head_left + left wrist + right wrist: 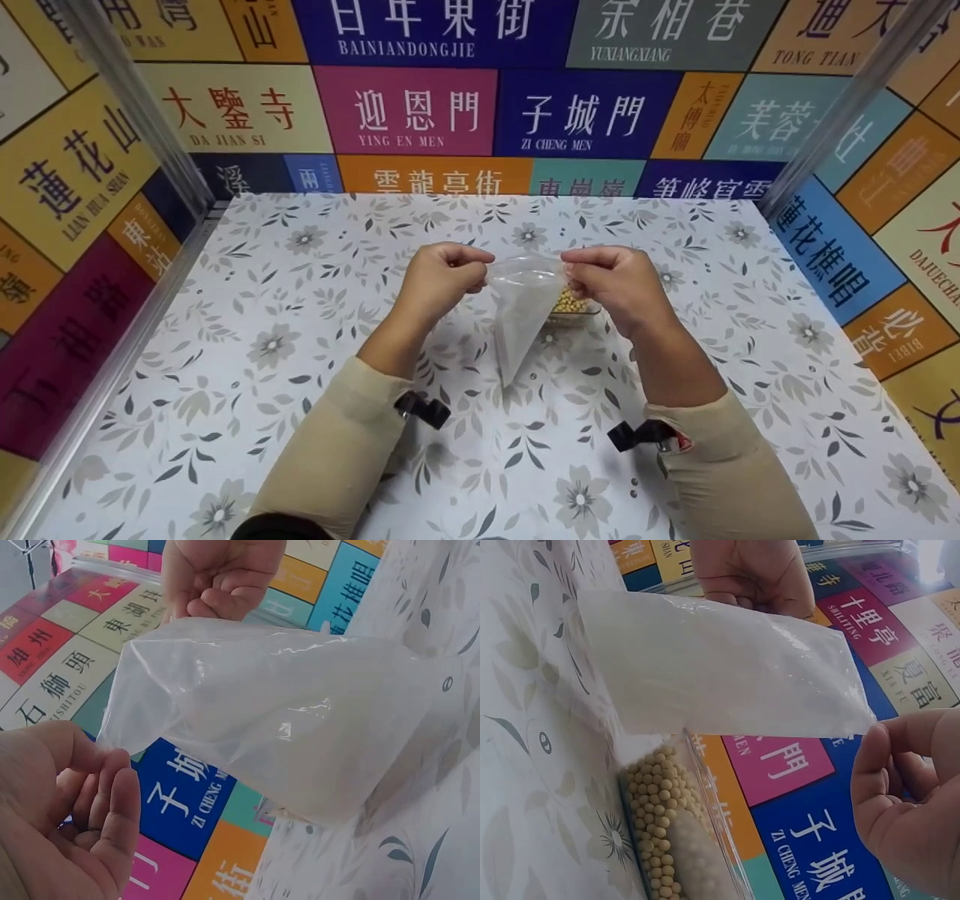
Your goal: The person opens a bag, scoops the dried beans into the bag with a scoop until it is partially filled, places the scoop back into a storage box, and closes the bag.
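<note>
A translucent plastic bag (519,319) hangs between the two hands, its mouth at the top and its body narrowing to a point below. My left hand (448,271) pinches one upper corner of it between thumb and forefinger. At the opposite corner, my right hand (616,285) pinches the rim the same way. Behind the bag stands a clear container (718,829) of round yellow soybeans (656,817). The bag and right hand partly cover this container in the head view. In the left wrist view the bag (300,712) looks wide and slack, with shiny creases.
A white tablecloth (270,345) with grey flowers and leaves covers the table. Colourful panels (405,112) with Chinese lettering stand along the back and both sides. Small black cameras (424,409) are strapped at the sleeves.
</note>
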`<move>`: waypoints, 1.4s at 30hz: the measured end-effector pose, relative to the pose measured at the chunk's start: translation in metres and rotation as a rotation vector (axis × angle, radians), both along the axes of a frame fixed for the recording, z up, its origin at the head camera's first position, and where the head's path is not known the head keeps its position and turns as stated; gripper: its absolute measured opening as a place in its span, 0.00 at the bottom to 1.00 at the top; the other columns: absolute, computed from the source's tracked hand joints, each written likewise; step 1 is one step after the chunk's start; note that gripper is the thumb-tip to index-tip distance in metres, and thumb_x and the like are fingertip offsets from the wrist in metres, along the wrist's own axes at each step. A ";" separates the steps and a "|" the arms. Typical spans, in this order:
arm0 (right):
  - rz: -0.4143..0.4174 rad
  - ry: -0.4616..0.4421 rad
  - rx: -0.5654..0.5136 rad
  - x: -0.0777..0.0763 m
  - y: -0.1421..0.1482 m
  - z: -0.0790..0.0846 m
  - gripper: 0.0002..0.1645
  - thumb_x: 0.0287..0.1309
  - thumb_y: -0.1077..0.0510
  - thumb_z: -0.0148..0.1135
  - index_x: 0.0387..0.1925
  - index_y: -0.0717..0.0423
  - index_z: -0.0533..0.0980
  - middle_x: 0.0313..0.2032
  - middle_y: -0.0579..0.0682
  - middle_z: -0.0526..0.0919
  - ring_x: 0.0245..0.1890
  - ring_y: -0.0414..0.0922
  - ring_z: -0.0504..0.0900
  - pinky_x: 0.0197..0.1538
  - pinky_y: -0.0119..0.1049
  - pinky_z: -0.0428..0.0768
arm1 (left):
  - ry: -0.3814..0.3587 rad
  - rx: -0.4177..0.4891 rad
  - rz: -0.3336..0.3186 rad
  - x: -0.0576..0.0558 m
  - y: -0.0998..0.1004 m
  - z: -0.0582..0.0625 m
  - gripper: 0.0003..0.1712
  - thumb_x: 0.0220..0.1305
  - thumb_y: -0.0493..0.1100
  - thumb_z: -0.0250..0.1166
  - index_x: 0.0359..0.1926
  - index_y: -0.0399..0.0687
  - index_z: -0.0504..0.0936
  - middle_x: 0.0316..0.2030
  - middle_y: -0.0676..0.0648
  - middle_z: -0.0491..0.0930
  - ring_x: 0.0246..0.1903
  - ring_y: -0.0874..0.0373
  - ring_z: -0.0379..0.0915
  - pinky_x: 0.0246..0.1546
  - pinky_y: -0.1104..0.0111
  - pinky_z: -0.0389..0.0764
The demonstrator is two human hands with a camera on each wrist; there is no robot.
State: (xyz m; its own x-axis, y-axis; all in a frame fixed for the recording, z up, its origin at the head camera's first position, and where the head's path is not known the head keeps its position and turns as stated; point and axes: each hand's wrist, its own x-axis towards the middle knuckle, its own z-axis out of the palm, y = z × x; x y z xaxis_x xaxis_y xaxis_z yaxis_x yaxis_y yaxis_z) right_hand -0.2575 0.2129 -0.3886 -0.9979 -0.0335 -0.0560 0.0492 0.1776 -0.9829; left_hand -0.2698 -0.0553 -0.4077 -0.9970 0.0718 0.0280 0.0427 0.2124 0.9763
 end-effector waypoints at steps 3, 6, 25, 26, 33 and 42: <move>-0.023 0.010 -0.008 0.001 0.000 0.000 0.16 0.70 0.59 0.68 0.54 0.64 0.86 0.35 0.45 0.89 0.31 0.40 0.86 0.41 0.32 0.90 | 0.006 -0.007 -0.025 0.003 0.003 0.001 0.10 0.64 0.42 0.67 0.42 0.54 0.93 0.36 0.49 0.90 0.37 0.56 0.88 0.44 0.65 0.91; -0.030 0.029 -0.016 0.002 -0.002 -0.001 0.16 0.69 0.59 0.68 0.53 0.65 0.87 0.33 0.45 0.89 0.32 0.40 0.87 0.41 0.33 0.91 | 0.029 0.008 -0.055 0.005 0.004 0.000 0.11 0.66 0.43 0.67 0.46 0.52 0.93 0.39 0.48 0.90 0.38 0.55 0.89 0.46 0.65 0.91; -0.082 0.078 0.003 0.004 -0.010 -0.005 0.16 0.69 0.55 0.71 0.53 0.60 0.88 0.41 0.46 0.91 0.34 0.40 0.88 0.41 0.33 0.91 | 0.648 -0.206 -0.302 0.011 0.022 -0.020 0.27 0.70 0.42 0.70 0.69 0.60 0.82 0.73 0.48 0.74 0.73 0.56 0.70 0.70 0.61 0.79; -0.081 0.081 0.000 0.004 -0.011 -0.005 0.16 0.69 0.55 0.71 0.53 0.60 0.88 0.40 0.46 0.91 0.34 0.40 0.88 0.41 0.33 0.91 | 0.670 -0.221 -0.310 0.011 0.023 -0.020 0.26 0.71 0.43 0.70 0.69 0.60 0.82 0.74 0.47 0.73 0.74 0.55 0.70 0.71 0.60 0.79; -0.080 0.101 -0.010 0.004 -0.012 -0.006 0.16 0.68 0.55 0.72 0.52 0.61 0.88 0.39 0.45 0.91 0.33 0.39 0.87 0.41 0.32 0.91 | 0.722 -0.311 -0.304 0.012 0.025 -0.022 0.09 0.76 0.48 0.65 0.52 0.56 0.87 0.73 0.50 0.75 0.74 0.58 0.70 0.76 0.61 0.74; -0.094 0.059 -0.066 0.001 -0.010 -0.006 0.17 0.69 0.59 0.70 0.53 0.65 0.87 0.37 0.45 0.91 0.32 0.39 0.87 0.40 0.31 0.91 | 0.702 -0.211 -0.294 0.009 0.024 -0.024 0.11 0.80 0.51 0.63 0.50 0.52 0.85 0.71 0.51 0.78 0.74 0.58 0.71 0.77 0.62 0.74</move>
